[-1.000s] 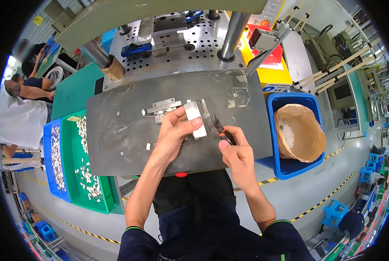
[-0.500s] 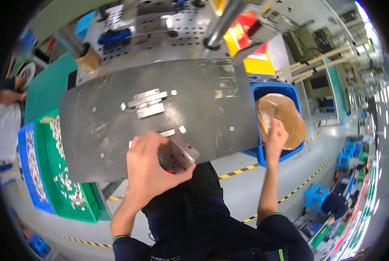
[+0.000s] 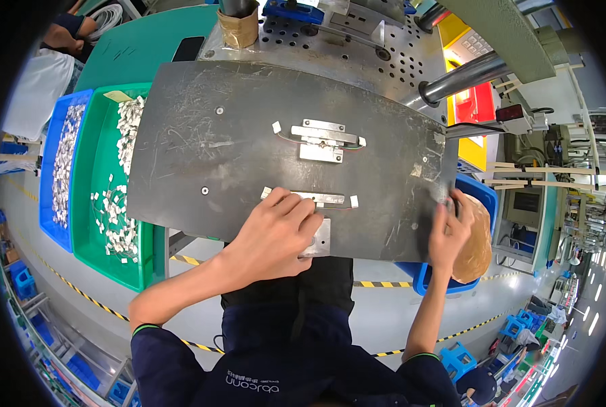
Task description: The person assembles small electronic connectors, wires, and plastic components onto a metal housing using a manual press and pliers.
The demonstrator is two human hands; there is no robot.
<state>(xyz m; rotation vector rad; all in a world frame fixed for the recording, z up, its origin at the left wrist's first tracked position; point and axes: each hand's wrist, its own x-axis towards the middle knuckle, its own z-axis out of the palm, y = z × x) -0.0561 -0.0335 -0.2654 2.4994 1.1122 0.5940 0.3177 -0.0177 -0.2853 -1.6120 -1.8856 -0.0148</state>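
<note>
My left hand (image 3: 283, 227) is curled at the near edge of a dark metal plate (image 3: 249, 156). Its fingers are closed on a small silver metal bracket (image 3: 322, 239) with a hole in it, partly hidden by the hand. Just beyond the fingertips lies a slim metal bar (image 3: 327, 198) with a wire and white connectors (image 3: 354, 201) at its ends. Farther back sits a metal fixture (image 3: 322, 150) with a similar wired bar on it. My right hand (image 3: 450, 230) pinches at the plate's right edge, above the blue bin; what it holds is blurred.
The blue bin (image 3: 421, 279) at the right holds a brown, paper-like bundle (image 3: 478, 244). To the left, a green tray (image 3: 89, 169) and a blue tray (image 3: 49, 203) hold many small white connectors. A perforated metal bed with posts (image 3: 466, 76) stands behind the plate.
The view has swung to the right. My left hand has lowered the bracket to the plate's near edge. My right hand has moved from over the bundle to the plate's right edge.
</note>
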